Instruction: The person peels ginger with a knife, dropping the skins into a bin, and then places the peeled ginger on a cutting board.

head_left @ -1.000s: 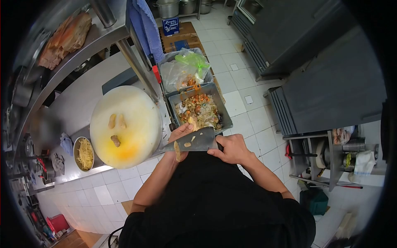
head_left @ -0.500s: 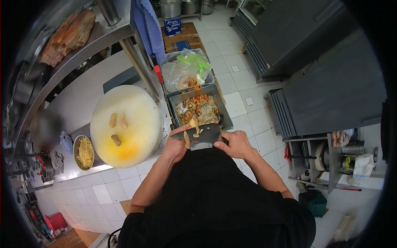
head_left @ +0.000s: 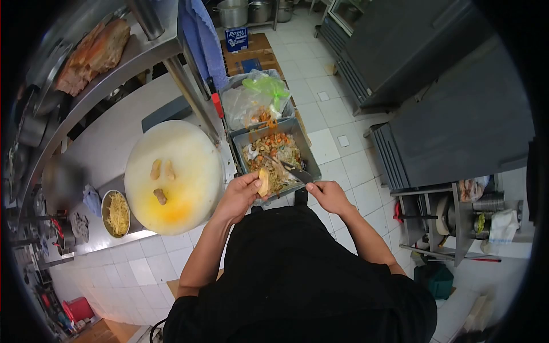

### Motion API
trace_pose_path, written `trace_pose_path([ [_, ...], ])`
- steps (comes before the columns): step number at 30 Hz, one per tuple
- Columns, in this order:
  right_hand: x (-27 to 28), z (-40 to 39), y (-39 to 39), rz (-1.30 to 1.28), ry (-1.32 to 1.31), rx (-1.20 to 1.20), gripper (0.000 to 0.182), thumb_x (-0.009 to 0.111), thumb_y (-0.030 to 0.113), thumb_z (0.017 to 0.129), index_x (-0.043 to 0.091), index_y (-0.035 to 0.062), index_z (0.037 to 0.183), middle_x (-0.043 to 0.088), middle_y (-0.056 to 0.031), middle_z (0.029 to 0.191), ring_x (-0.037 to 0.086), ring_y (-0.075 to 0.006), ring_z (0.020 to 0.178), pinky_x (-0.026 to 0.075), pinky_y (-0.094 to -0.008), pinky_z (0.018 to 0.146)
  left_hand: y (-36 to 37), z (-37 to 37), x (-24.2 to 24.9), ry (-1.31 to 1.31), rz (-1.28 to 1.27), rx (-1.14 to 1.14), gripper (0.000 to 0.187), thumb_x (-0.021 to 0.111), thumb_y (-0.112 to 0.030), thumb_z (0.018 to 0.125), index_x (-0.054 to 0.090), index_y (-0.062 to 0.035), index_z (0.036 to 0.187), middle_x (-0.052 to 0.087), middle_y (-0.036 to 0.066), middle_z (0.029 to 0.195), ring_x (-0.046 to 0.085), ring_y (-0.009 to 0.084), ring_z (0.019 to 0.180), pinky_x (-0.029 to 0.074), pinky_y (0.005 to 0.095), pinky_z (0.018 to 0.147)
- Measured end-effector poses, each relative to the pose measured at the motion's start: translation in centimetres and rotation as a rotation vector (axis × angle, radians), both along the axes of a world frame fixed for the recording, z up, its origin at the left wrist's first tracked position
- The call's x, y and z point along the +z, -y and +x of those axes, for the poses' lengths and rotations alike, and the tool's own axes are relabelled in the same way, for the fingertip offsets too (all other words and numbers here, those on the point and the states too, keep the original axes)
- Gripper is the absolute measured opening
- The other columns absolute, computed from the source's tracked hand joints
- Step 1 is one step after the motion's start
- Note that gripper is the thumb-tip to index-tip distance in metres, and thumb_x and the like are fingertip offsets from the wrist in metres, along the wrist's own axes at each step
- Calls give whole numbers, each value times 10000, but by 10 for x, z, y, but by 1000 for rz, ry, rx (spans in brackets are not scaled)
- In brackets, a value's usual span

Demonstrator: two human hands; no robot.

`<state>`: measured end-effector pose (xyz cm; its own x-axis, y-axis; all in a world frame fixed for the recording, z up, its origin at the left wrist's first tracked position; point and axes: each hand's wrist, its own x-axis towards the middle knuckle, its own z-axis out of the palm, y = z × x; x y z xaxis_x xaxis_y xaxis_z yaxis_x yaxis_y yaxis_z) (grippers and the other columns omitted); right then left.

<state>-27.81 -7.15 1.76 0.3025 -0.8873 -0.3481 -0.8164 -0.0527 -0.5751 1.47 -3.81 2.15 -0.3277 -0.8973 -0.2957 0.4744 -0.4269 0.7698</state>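
Between the closed fingers and thumb of my left hand [head_left: 235, 197] is a pale piece of ginger [head_left: 263, 182], its cut yellow side showing. My right hand [head_left: 330, 196] is wrapped round the handle of a dark cleaver [head_left: 298, 172]. The blade is tilted and seen nearly edge-on, over a grey bin [head_left: 312, 162] holding food scraps [head_left: 274, 150]. Left of my hands, several small ginger pieces [head_left: 159, 196] lie on a round white chopping board [head_left: 197, 146] with yellow stains. Beside the board stands a metal bowl [head_left: 104, 213] of thin yellow shreds [head_left: 118, 214].
Behind the scrap bin is a second bin with a clear plastic bag [head_left: 243, 103]. A red-handled tool [head_left: 217, 106] hangs by the steel post [head_left: 193, 94]. Meat [head_left: 97, 54] rests on the upper shelf. Grey cabinets [head_left: 452, 108] stand to the right beyond the tiled floor [head_left: 326, 114].
The cleaver has turned from flat to nearly edge-on and moved out over the scraps, away from my left hand. Peelings that lay on the blade and hung by my left fingers are no longer there.
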Motion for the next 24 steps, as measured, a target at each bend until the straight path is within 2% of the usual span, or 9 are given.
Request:
trace_pose_path([
  [5, 9, 11, -11, 5, 72, 16, 572, 528, 575, 951, 690, 50, 793, 645, -182, 684, 652, -403, 727, 496, -471, 653, 4, -11, -6, 40, 90, 178, 365, 562, -153, 1019, 515, 16, 1339, 656, 84, 1100, 636, 162, 956, 528, 314, 805],
  [8, 21, 30, -22, -77, 109, 64, 524, 562, 557, 939, 689, 67, 804, 645, -161, 666, 655, -390, 698, 503, -465, 644, 6, -19, -22, 13, 145, 259, 258, 575, -148, 1009, 549, -20, 1231, 652, 63, 1052, 648, 170, 923, 539, 326, 801],
  [10, 20, 35, -25, -242, 140, 140, 478, 624, 550, 902, 675, 83, 813, 636, -134, 627, 653, -373, 630, 508, -465, 600, 5, -26, -22, -120, 230, 358, 151, 596, -144, 993, 579, -49, 1109, 657, 53, 1002, 653, 174, 880, 547, 332, 807],
  [13, 31, 41, -31, -363, 51, 245, 522, 637, 592, 877, 658, 76, 804, 622, -136, 602, 647, -372, 590, 500, -463, 550, 10, -29, -36, -420, 278, 304, 103, 603, -104, 982, 597, -31, 1054, 660, 86, 950, 649, 163, 822, 549, 289, 722],
  [14, 32, 42, -32, -362, 51, 243, 522, 637, 592, 877, 658, 76, 804, 622, -136, 602, 647, -372, 590, 500, -463, 550, 12, -26, -41, -437, 333, 247, 104, 625, -134, 974, 611, -35, 1003, 669, 104, 917, 668, 194, 820, 564, 314, 743],
  [16, 33, 44, -33, -481, 53, 311, 539, 674, 587, 852, 569, 67, 758, 571, -117, 560, 625, -354, 563, 471, -438, 509, 13, -29, -42, -440, 422, 256, 126, 633, -154, 971, 611, -36, 1010, 672, 117, 931, 677, 216, 848, 572, 340, 769],
  [20, 33, 47, -34, -514, 37, 337, 566, 675, 613, 837, 556, 66, 752, 586, -110, 577, 626, -349, 558, 474, -437, 496, 13, -31, -48, -567, 610, 248, 181, 648, -209, 969, 613, -41, 1025, 678, 149, 965, 690, 269, 929, 577, 411, 852],
  [23, 34, 49, -33, -511, 48, 359, 579, 667, 626, 837, 546, 66, 748, 605, -108, 606, 629, -344, 559, 482, -439, 504, 8, -34, -31, -517, 581, 262, 247, 640, -261, 979, 621, -33, 1071, 694, 166, 1036, 689, 279, 955, 565, 408, 871],
  [24, 35, 49, -33, -510, 39, 378, 587, 649, 639, 845, 593, 55, 820, 623, -121, 608, 644, -339, 561, 499, -435, 510, 8, -35, -30, -517, 581, 263, 247, 640, -261, 979, 621, -33, 1071, 694, 166, 1036, 689, 279, 955, 565, 408, 871],
])
